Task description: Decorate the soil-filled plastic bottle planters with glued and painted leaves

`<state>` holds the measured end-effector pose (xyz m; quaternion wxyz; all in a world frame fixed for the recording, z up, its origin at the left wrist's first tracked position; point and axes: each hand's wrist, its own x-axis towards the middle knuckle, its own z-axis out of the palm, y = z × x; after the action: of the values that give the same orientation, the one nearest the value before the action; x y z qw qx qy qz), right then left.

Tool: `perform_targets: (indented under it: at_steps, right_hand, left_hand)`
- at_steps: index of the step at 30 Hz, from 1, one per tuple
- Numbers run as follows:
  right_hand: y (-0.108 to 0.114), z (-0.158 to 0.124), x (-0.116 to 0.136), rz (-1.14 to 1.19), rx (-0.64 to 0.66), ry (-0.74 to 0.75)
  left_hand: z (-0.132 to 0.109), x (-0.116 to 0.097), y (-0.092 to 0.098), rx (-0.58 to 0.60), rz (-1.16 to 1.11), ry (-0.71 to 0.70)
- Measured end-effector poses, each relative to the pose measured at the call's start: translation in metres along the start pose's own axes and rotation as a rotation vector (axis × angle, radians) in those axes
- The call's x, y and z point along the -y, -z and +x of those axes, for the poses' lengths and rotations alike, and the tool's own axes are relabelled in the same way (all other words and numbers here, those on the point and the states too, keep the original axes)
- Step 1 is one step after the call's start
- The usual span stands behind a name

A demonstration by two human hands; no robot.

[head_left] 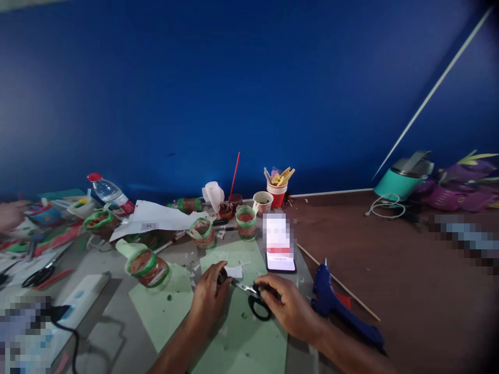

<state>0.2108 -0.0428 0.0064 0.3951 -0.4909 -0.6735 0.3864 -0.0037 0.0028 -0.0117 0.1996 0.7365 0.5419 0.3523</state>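
Observation:
My right hand (283, 301) grips the black-handled scissors (259, 308), with one finger loop hanging free below. Their metal blades point left, toward my left hand (210, 293). The left fingers are curled round a small dark thing (222, 276) whose kind I cannot make out. Just past the left fingertips is a small white piece of paper (234, 271); whether it is held or lying flat I cannot tell. Beneath both hands lies a light green paper sheet (230, 343) with dark specks. A lit phone (280, 262) rests beyond the right hand.
Green-and-brown wrapped cups (246, 223) stand behind the hands, and another wrapped cup (150, 267) leans at left. A blue glue gun (343, 311) and a thin wooden stick (351, 291) lie right. Farther back are a red cup (277, 196) of tools and a water bottle (113, 195).

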Motion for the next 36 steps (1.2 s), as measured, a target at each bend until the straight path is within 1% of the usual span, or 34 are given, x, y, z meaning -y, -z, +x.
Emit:
perform_targets:
  at_steps: [2,4,7,9,12,17,21,24,27,29,31,34,36]
  right_hand:
    - [-0.001,0.0,-0.001,-0.01,-0.003,0.019]
    - [-0.001,0.0,-0.002,-0.02,-0.007,0.035]
    - [-0.001,-0.001,-0.004,-0.043,-0.003,0.049]
    - [-0.001,-0.002,-0.005,-0.059,-0.004,0.076]
    - [-0.003,-0.002,-0.008,-0.073,0.001,0.115]
    - [-0.004,-0.001,-0.011,-0.074,0.021,0.129]
    - [-0.004,-0.001,-0.013,-0.066,0.017,0.133]
    - [-0.005,0.0,-0.015,-0.063,0.01,0.139]
    - [-0.006,0.001,-0.017,-0.08,0.014,0.132]
    - [-0.006,0.001,-0.016,-0.093,0.013,0.134]
    - [-0.005,0.001,-0.015,-0.094,0.009,0.147]
    - [-0.004,0.0,-0.014,-0.094,0.015,0.181]
    - [-0.003,0.0,-0.014,-0.1,0.02,0.194]
  left_hand:
    - [0.001,0.006,-0.003,-0.052,0.069,-0.088]
    - [0.0,0.012,-0.005,-0.081,0.145,-0.139]
    - [-0.001,0.017,-0.008,-0.104,0.236,-0.165]
    - [-0.002,0.017,-0.009,-0.124,0.26,-0.168]
    - [-0.004,0.01,-0.006,-0.152,0.275,-0.185]
    - [-0.004,-0.013,0.007,-0.074,0.266,-0.286]
    - [0.003,-0.021,0.021,-0.063,0.322,-0.273]
    - [0.018,-0.022,0.039,-0.067,0.415,-0.239]
    - [0.043,-0.027,0.065,-0.054,0.552,-0.241]
    - [0.062,-0.033,0.087,0.009,0.683,-0.251]
    - [0.082,-0.039,0.109,0.128,0.855,-0.207]
    - [0.107,-0.043,0.137,0.148,0.925,-0.164]
    - [0.122,-0.041,0.152,0.154,0.957,-0.149]
